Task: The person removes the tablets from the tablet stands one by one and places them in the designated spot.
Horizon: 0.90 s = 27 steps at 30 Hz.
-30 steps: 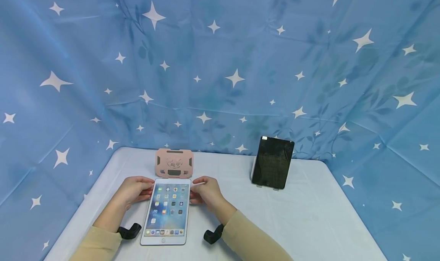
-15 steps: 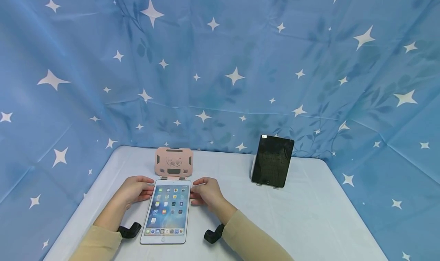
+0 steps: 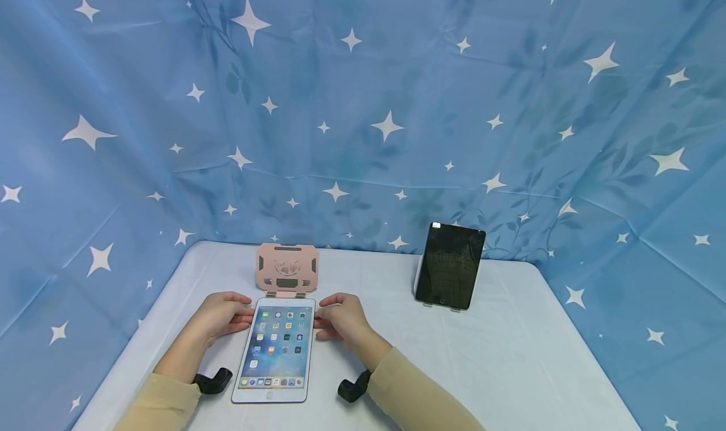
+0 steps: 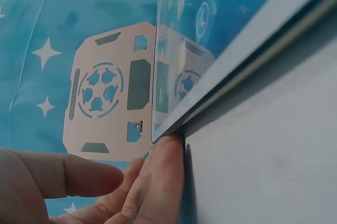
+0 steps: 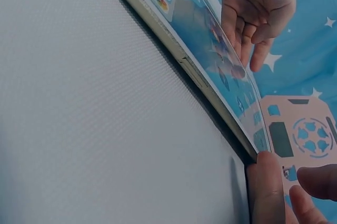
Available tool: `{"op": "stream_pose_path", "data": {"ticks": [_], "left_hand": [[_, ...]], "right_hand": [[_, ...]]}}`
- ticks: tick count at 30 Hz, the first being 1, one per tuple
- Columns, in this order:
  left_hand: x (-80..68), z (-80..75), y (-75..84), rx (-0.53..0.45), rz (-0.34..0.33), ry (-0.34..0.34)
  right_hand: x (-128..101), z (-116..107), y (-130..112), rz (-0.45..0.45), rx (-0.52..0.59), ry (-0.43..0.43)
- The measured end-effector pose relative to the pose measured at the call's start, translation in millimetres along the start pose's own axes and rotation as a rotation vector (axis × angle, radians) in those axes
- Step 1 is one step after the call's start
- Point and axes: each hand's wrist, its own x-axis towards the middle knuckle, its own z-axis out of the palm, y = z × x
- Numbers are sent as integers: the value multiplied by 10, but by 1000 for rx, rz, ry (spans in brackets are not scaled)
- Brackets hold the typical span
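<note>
fingers (image 3: pixel 245 318) of both hands flank the lit tablet (image 3: pixel 275 349).

1. I see a pale table (image 3: pixel 510 355).
2. A lit tablet (image 3: pixel 275 349) lies flat near me.
3. A pink stand (image 3: pixel 287 267) sits just behind it.
4. A dark tablet (image 3: pixel 450 266) stands propped, far right.
</note>
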Motion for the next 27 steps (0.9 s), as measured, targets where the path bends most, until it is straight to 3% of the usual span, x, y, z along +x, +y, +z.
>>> {"op": "stream_pose_path", "data": {"ticks": [12, 27], "left_hand": [[-1, -46, 1, 2, -10, -15], [-5, -120, 27, -77, -57, -61]], "right_hand": [[-6, -61, -29, 21, 25, -37], [-4, -97, -31, 27, 57, -62]]}}
